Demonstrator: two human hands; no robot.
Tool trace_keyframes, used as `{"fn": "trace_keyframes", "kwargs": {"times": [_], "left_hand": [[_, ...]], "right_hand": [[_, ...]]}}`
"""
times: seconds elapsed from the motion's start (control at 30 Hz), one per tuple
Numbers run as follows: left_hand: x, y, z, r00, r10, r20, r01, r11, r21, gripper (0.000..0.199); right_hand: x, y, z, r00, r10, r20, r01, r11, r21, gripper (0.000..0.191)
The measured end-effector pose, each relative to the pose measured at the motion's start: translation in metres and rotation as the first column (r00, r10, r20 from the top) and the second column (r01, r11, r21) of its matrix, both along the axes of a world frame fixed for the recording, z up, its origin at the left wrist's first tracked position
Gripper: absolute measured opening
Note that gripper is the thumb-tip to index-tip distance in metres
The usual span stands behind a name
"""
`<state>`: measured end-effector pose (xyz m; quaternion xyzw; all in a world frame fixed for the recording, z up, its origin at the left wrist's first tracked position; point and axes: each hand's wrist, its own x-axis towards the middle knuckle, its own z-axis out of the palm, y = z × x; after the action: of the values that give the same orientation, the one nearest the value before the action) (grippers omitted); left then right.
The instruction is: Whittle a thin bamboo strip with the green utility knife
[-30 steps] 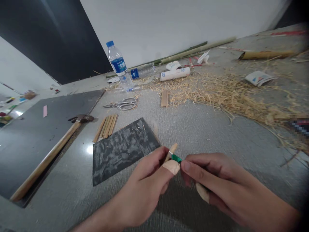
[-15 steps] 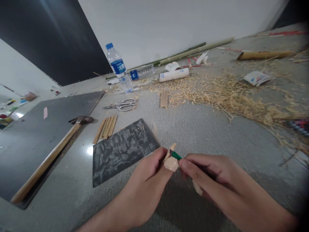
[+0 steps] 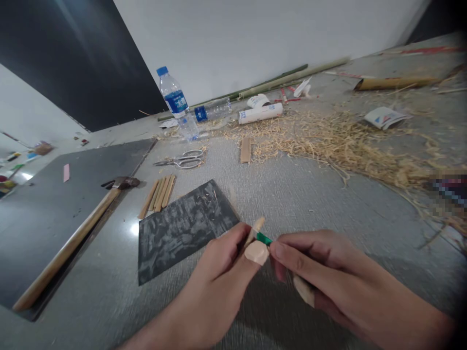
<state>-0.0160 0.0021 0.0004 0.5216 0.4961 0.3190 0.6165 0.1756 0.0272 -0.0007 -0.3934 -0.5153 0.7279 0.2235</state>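
Beside the black rectangular slab [image 3: 186, 233], your left hand [image 3: 222, 279] gripped a slim pale wooden strip [image 3: 260, 223], your right hand [image 3: 324, 270] a green tool [image 3: 264, 238] against it; strip judged light, stiff, best held below its tip.

hammer [image 3: 76, 238] left of sticks [image 3: 161, 193], scissors [image 3: 178, 160] behind, upright bottle [image 3: 176, 103] farther back, shavings [image 3: 335, 143] right

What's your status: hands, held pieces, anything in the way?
Left hand gripping pale strip, tip showing. Right hand holding green tool at the strip. Dark sheet lies near left hand; nothing visibly blocking.
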Motion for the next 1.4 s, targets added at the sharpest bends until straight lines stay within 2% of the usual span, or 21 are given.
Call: {"fn": "trace_keyframes", "kwargs": {"times": [0.2, 0.33, 0.43, 0.53, 0.73, 0.9, 1.0, 1.2, 1.4], "left_hand": [[0.0006, 0.0011, -0.0033, 1.000, 0.021, -0.006, -0.021, 0.999, -0.030, 0.035], [0.0010, 0.0029, -0.0024, 0.998, 0.037, -0.045, -0.038, 0.999, -0.037, 0.035], [-0.0002, 0.0052, -0.0002, 0.997, 0.014, -0.076, -0.017, 0.999, -0.039, 0.033], [-0.0022, 0.0056, 0.0004, 0.997, -0.028, -0.076, 0.024, 0.999, -0.048, 0.034], [-0.0034, 0.0010, -0.0014, 1.000, -0.014, -0.008, 0.013, 0.996, -0.086, 0.038], [-0.0030, 0.0015, -0.0010, 1.000, -0.021, -0.010, 0.020, 0.999, -0.032, 0.037], [-0.0025, 0.0031, -0.0010, 0.999, -0.019, -0.033, 0.018, 1.000, -0.016, 0.038], [-0.0007, 0.0050, -0.0010, 0.996, -0.021, -0.086, 0.018, 0.999, -0.028, 0.038], [0.0005, 0.0069, 0.0010, 0.990, -0.023, -0.138, 0.019, 0.999, -0.031, 0.041]], "right_hand": [[-0.0024, -0.0028, -0.0017, 0.992, -0.054, 0.113, 0.035, 0.987, 0.159, 0.052], [-0.0043, -0.0067, -0.0005, 0.975, -0.126, 0.185, 0.051, 0.931, 0.362, 0.052], [-0.0044, -0.0077, 0.0003, 0.961, -0.161, 0.225, 0.056, 0.909, 0.412, 0.051], [-0.0042, -0.0052, 0.0005, 0.972, -0.114, 0.204, 0.034, 0.932, 0.360, 0.052], [-0.0023, -0.0020, 0.0011, 0.994, -0.006, 0.112, -0.006, 0.994, 0.109, 0.056], [-0.0003, -0.0018, 0.0023, 1.000, -0.009, 0.030, 0.011, 0.997, -0.076, 0.054], [-0.0004, 0.0001, 0.0019, 1.000, -0.018, 0.019, 0.020, 0.996, -0.090, 0.052], [-0.0029, -0.0006, -0.0011, 0.991, -0.071, 0.113, 0.060, 0.994, 0.095, 0.052], [-0.0027, -0.0061, -0.0018, 0.946, -0.116, 0.301, -0.004, 0.929, 0.371, 0.049]]}}
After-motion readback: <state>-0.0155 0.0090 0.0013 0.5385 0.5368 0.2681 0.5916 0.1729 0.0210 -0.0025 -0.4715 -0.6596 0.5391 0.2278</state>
